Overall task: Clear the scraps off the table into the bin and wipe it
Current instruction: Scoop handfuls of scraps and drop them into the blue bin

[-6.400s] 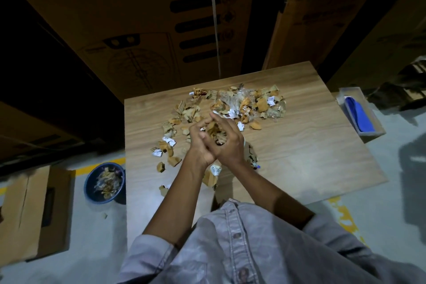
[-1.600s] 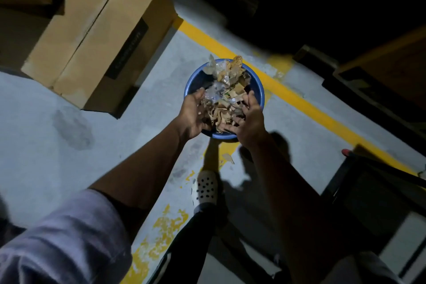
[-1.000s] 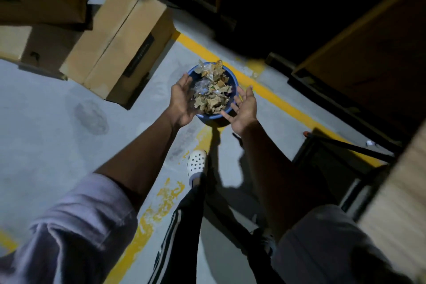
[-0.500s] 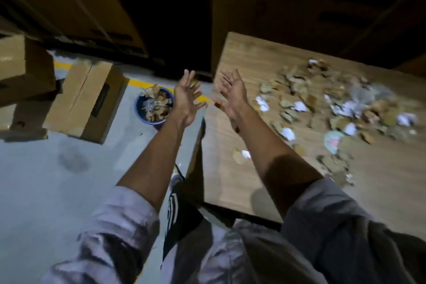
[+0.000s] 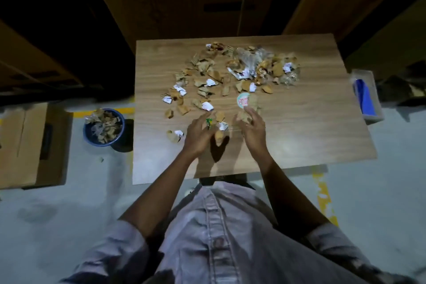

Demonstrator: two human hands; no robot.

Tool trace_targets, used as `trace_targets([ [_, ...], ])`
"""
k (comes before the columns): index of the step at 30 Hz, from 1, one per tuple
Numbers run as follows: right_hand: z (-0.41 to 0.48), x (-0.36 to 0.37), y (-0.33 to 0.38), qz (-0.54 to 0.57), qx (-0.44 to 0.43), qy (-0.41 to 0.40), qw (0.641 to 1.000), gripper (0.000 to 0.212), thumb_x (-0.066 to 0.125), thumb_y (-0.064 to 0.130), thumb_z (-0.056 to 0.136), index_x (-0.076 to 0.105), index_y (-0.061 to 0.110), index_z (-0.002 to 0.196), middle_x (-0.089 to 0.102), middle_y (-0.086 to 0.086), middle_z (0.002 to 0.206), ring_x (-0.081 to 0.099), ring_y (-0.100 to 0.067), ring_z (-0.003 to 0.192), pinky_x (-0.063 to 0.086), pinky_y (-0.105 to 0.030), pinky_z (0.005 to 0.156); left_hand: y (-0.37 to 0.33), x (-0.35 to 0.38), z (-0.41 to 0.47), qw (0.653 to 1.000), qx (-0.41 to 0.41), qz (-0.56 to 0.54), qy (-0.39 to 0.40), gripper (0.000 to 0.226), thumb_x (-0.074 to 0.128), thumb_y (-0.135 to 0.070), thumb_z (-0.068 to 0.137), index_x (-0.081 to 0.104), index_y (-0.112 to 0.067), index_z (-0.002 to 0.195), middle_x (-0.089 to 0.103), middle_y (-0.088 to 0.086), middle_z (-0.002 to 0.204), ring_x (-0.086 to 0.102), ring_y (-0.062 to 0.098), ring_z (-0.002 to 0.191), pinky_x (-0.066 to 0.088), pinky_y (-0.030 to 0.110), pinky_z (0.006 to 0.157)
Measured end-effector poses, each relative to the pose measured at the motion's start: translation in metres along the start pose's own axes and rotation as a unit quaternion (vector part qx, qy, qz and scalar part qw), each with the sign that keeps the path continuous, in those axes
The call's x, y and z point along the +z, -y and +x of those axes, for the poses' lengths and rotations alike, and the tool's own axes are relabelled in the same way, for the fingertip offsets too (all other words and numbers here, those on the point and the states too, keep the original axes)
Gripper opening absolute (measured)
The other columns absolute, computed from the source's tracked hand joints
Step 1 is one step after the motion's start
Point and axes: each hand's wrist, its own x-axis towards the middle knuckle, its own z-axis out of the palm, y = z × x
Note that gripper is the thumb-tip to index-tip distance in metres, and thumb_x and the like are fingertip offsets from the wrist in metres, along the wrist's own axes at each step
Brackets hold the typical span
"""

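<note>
Scraps (image 5: pixel 225 90) (torn brown cardboard bits, crumpled white paper, clear plastic film): nearest pieces lie loose at the fingers (image 5: pixel 201 120). Left hand (image 5: pixel 198 136) and right hand (image 5: pixel 253 131) are both spread and slack, gripping nothing. The rest is scattered across the wood-grain table (image 5: pixel 311 127), thickest at the far side. Judged light, dry and apt to spill; rake together and cup from both sides. Round blue bin (image 5: pixel 92 139) is on the floor left of the table, heaped.
</note>
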Motion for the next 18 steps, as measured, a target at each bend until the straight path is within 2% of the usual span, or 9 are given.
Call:
trace_targets([
  [2, -0.007, -0.013, -0.023, -0.120, -0.024, -0.006, 0.992, 0.069, 0.080, 0.041, 0.084, 0.057, 0.023, 0.146, 0.046, -0.009, 0.158, 0.037, -0.031, 0.149, 0.026, -0.036, 0.122, 0.018, 0.014, 0.002, 0.980, 0.041, 0.192, -0.044, 0.084, 0.068, -0.059, 0.080, 0.036, -0.039, 0.155, 0.035, 0.009, 0.160, 0.027, 0.032, 0.150, 0.028, 0.051, 0.119],
  [3, -0.012, -0.020, -0.029, -0.161, -0.012, -0.004, 0.987, 0.077, 0.084, 0.034, 0.083, 0.051, 0.022, 0.151, 0.038, -0.011, 0.163, 0.029, -0.033, 0.152, 0.023, -0.035, 0.121, 0.024, 0.023, 0.000, 0.971, 0.032, 0.228, -0.068, 0.095, 0.072, -0.058, 0.081, 0.025, -0.036, 0.160, 0.019, 0.012, 0.168, 0.012, 0.034, 0.155, 0.016, 0.055, 0.124],
  [5, -0.012, -0.032, -0.041, -0.208, 0.010, 0.007, 0.978, 0.089, 0.087, 0.030, 0.082, 0.041, 0.026, 0.158, 0.024, -0.013, 0.169, 0.014, -0.032, 0.157, 0.019, -0.042, 0.124, 0.030, 0.038, -0.005, 0.966, -0.041, 0.226, -0.119, 0.121, 0.075, -0.068, 0.077, -0.004, -0.037, 0.163, -0.023, 0.014, 0.168, -0.022, 0.035, 0.155, -0.012, 0.061, 0.119],
  [7, -0.002, -0.041, -0.049, -0.237, 0.013, 0.030, 0.971, 0.092, 0.087, 0.032, 0.082, 0.037, 0.030, 0.160, 0.017, -0.013, 0.171, 0.009, -0.030, 0.159, 0.017, -0.045, 0.125, 0.039, 0.046, 0.002, 0.956, -0.114, 0.211, -0.166, 0.138, 0.071, -0.084, 0.067, -0.019, -0.038, 0.160, -0.041, 0.018, 0.160, -0.037, 0.039, 0.148, -0.022, 0.069, 0.110],
  [9, 0.014, -0.049, -0.051, -0.250, 0.005, 0.064, 0.966, 0.092, 0.086, 0.033, 0.082, 0.037, 0.029, 0.160, 0.015, -0.013, 0.171, 0.009, -0.032, 0.159, 0.018, -0.047, 0.125, 0.046, 0.048, 0.017, 0.952, -0.149, 0.193, -0.186, 0.145, 0.067, -0.092, 0.058, -0.022, -0.038, 0.159, -0.041, 0.022, 0.159, -0.037, 0.041, 0.148, -0.023, 0.072, 0.109],
  [13, 0.049, -0.062, -0.058, -0.268, -0.021, 0.117, 0.956, 0.090, 0.086, 0.037, 0.084, 0.037, 0.028, 0.160, 0.012, -0.011, 0.173, 0.008, -0.033, 0.159, 0.016, -0.046, 0.127, 0.043, 0.070, 0.040, 0.958, -0.156, 0.201, -0.134, 0.145, 0.061, -0.095, 0.057, -0.021, -0.034, 0.160, -0.037, 0.024, 0.160, -0.035, 0.041, 0.149, -0.025, 0.070, 0.109],
  [15, 0.066, -0.069, -0.058, -0.279, -0.046, 0.138, 0.949, 0.088, 0.082, 0.040, 0.088, 0.036, 0.026, 0.161, 0.011, -0.011, 0.173, 0.006, -0.031, 0.160, 0.013, -0.046, 0.126, 0.037, 0.088, 0.051, 0.960, -0.135, 0.214, -0.120, 0.146, 0.060, -0.096, 0.059, -0.018, -0.028, 0.161, -0.036, 0.024, 0.161, -0.037, 0.039, 0.149, -0.027, 0.066, 0.110],
  [18, 0.086, -0.081, -0.057, -0.277, -0.071, 0.124, 0.950, 0.077, 0.077, 0.036, 0.094, 0.040, 0.020, 0.159, 0.016, -0.013, 0.172, 0.010, -0.032, 0.159, 0.011, -0.047, 0.128, 0.028, 0.121, 0.070, 0.966, -0.070, 0.221, -0.116, 0.140, 0.056, -0.093, 0.063, -0.013, -0.022, 0.163, -0.032, 0.026, 0.162, -0.036, 0.037, 0.150, -0.022, 0.059, 0.119],
])
